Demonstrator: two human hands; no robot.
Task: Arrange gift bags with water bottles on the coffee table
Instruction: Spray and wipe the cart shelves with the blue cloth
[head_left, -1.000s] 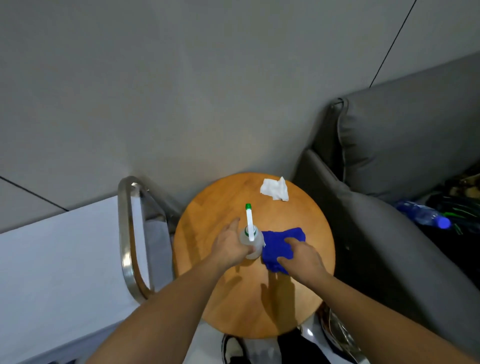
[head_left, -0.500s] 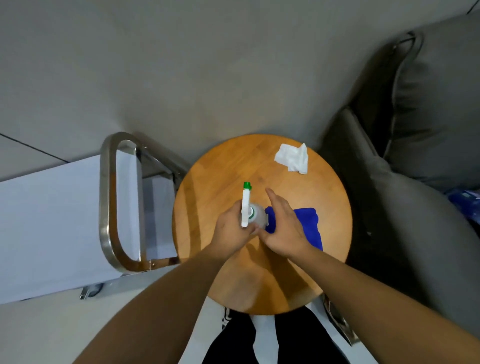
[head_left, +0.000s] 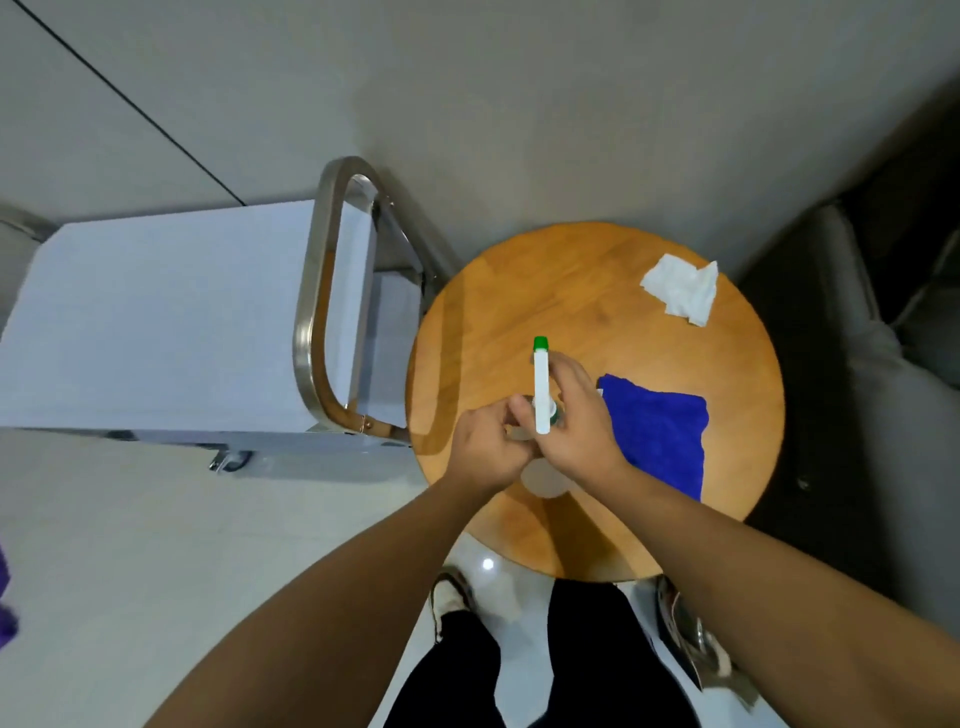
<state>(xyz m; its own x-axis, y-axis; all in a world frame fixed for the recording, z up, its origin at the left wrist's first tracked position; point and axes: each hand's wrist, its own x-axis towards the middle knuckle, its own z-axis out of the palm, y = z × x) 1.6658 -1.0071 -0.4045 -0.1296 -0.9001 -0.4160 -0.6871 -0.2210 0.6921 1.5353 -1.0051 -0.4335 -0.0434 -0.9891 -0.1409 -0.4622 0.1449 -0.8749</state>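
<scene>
Left hand and right hand both grip the spray bottle above the round table

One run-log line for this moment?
left hand: grips clear spray bottle | right hand: holds it too | blue cloth: on round wooden table

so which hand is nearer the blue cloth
Right. The right hand is beside the blue cloth; the left hand is farther off, beyond the spray bottle.
</scene>
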